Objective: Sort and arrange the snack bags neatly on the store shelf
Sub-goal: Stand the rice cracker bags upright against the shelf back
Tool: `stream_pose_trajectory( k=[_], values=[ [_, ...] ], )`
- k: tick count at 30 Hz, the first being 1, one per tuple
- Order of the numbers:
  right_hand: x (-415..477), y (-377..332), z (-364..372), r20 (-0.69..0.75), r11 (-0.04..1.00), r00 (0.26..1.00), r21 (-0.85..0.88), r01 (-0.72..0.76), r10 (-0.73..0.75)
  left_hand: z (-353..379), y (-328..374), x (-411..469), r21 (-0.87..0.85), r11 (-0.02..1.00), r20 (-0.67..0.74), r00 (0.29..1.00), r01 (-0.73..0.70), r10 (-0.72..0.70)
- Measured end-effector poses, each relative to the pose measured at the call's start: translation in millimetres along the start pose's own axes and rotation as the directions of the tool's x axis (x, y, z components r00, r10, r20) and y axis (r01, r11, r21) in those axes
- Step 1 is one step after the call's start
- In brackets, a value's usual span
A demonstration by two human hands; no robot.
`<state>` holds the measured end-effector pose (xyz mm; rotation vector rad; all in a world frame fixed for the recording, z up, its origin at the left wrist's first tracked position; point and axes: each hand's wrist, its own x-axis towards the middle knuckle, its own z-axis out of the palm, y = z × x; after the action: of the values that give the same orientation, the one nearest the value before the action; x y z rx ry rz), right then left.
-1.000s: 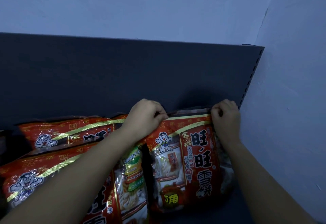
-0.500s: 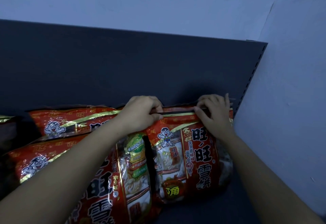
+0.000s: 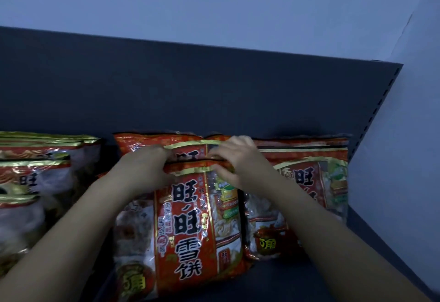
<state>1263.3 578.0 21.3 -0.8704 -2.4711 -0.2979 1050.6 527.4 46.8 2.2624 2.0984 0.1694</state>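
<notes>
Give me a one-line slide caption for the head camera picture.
The left hand and right hand grip the top edge of the middle snack bag on a dark shelf.

The scene is dim, with a cold blue cast. The wall is the brightest area, pale and evenly lit. The shelf back panel below it is almost black, with little detail. A soft shadow lies on the panel just above the right snack bag. Gold foil strips on the left stack of bags glint, and its print looks washed out and soft. The middle snack bag is sharpest, its characters readable under a mild sheen. The left hand and right hand are smeared by blur. Wide-angle stretch slants the panel's edges and swells the near forearms.
</notes>
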Motion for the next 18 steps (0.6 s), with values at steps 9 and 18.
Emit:
stream_pose_trajectory(
  k=[9, 18],
  values=[
    [27, -27, 27, -0.216, 0.967, 0.951, -0.076, -0.243, 0.222, 30, -26, -13, -0.137, 0.989, -0.603, 0.797, -0.049, -0.044],
    [5, -55, 44, -0.436, 0.967, 0.897, -0.192, -0.168, 0.07, 60, -30, -12, -0.035, 0.999, -0.695, 0.719, -0.024, -0.007]
  ],
)
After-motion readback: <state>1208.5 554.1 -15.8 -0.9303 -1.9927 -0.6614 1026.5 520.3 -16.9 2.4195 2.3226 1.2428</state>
